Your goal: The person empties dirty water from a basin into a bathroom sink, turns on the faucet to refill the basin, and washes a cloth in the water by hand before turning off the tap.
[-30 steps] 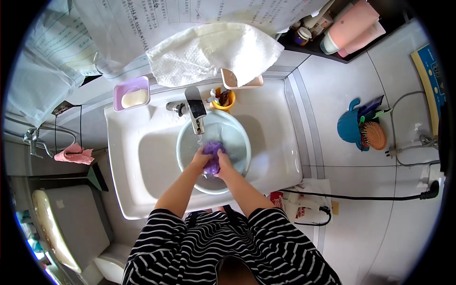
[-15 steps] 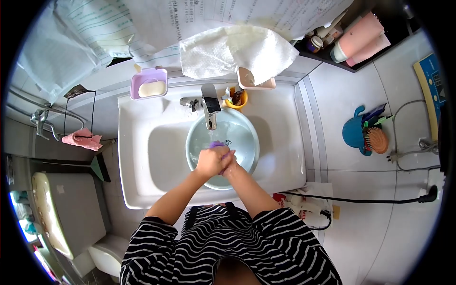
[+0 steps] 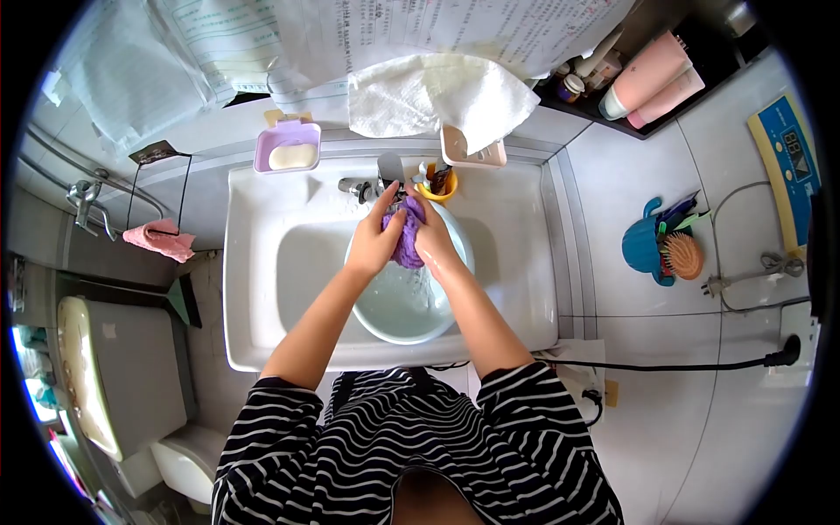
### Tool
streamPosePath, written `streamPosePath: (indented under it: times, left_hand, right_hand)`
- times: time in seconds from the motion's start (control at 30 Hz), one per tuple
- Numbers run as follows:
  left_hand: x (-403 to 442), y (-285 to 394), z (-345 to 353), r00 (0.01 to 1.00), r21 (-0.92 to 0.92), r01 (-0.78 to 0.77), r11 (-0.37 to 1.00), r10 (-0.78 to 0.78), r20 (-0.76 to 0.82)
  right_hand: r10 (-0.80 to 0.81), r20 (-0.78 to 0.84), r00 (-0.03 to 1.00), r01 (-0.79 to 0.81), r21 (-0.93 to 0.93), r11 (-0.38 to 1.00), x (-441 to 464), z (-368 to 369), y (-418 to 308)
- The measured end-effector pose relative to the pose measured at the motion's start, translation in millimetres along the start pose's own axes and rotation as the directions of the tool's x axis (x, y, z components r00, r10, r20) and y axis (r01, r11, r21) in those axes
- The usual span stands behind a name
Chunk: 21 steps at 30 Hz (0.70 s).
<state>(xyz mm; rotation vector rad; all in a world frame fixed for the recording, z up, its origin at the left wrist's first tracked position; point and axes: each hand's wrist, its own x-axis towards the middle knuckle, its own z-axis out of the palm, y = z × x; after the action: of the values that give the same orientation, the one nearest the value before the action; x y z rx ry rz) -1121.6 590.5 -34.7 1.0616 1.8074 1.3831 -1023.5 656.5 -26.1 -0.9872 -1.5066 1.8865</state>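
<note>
A bunched purple cloth (image 3: 407,245) sits between my two hands at the chrome faucet (image 3: 388,166). My left hand (image 3: 376,234) grips its left side, while my right hand (image 3: 431,229) is closed around the right side. The faucet's spout is mostly hidden behind the fingers and cloth. Below the cloth, a pale blue-green basin (image 3: 385,319) holds water and stands in the white sink (image 3: 525,289). Water appears to run or drip into the basin beneath my right hand.
Behind the faucet are a lilac soap dish (image 3: 262,157) with a soap bar (image 3: 293,157), a yellow cup (image 3: 448,188) and a pink dish (image 3: 490,153) under a white towel (image 3: 437,96). A teal holder (image 3: 643,245) with a hairbrush hangs at right. A black cable (image 3: 665,364) runs below it.
Both hands have risen from low over the basin to the faucet, bringing the purple cloth along. The cloth was squeezed almost out of sight in clasped hands; more of it shows now.
</note>
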Motion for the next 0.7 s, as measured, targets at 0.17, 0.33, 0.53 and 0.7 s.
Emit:
streamPosePath:
  times: [0.17, 0.33, 0.53, 0.7]
  left_hand:
    - [2, -11, -3, 0.993, 0.101, 0.084, 0.991, -0.092, 0.071]
    - [-4, -33, 4, 0.999, 0.058, 0.016, 0.998, -0.019, 0.046]
    - [-17, -18, -9, 0.989, -0.151, 0.114, 0.982, -0.099, 0.106]
    - [-21, 6, -12, 0.905, -0.03, -0.362, 0.932, 0.359, 0.229]
  right_hand:
    - [-0.046, 0.004, 0.999, 0.046, -0.207, 0.977, 17, -4, 26]
    - [-0.069, -0.051, 0.996, 0.052, -0.282, 0.958, 10, -4, 37]
    - [0.346, -0.048, 0.937, -0.236, 0.643, 0.729, -8, -12, 57]
    - [0.25, 0.437, 0.864, -0.503, 0.724, 0.472, -28, -17, 18]
